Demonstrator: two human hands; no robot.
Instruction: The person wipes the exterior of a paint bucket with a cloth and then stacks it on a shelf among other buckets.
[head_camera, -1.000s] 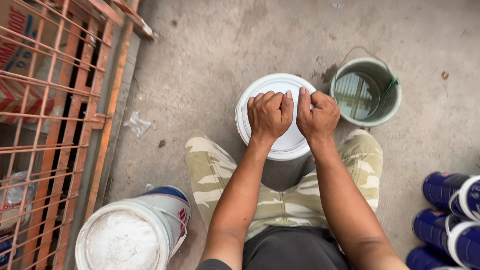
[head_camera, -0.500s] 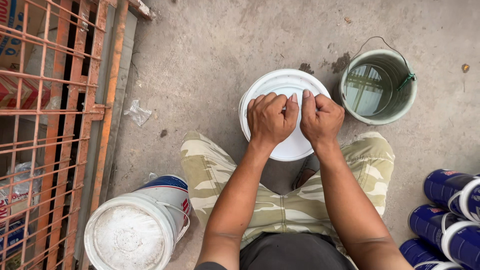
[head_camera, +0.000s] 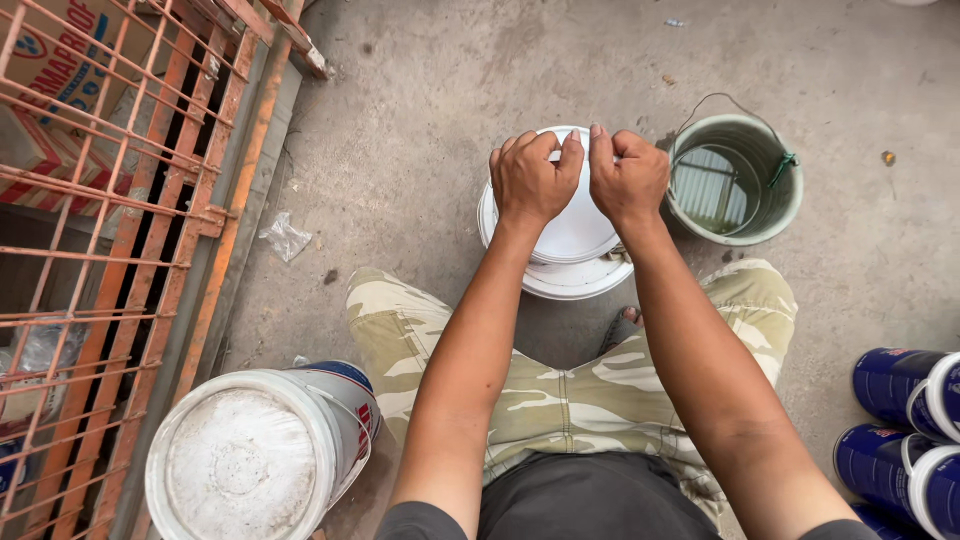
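A white plastic bucket (head_camera: 560, 278) stands on the concrete floor between my knees, with its white lid (head_camera: 578, 232) tilted up off the rim on the far side. My left hand (head_camera: 532, 178) grips the lid's far edge, fingers curled over it. Right beside it, my right hand (head_camera: 628, 175) grips the same far edge. Both thumbs nearly touch in the middle. The bucket's inside is hidden by the lid and my hands.
A green bucket (head_camera: 790, 205) with water and a wire handle stands right of my hands. A dusty white lidded pail (head_camera: 250, 460) sits by my left knee. Blue cans (head_camera: 905, 415) lie at the right edge. An orange metal grate (head_camera: 110, 230) runs along the left.
The lid has lifted and tilted off the bucket rim, showing the rim below it. Both hands stay on its far edge. The view has shifted slightly.
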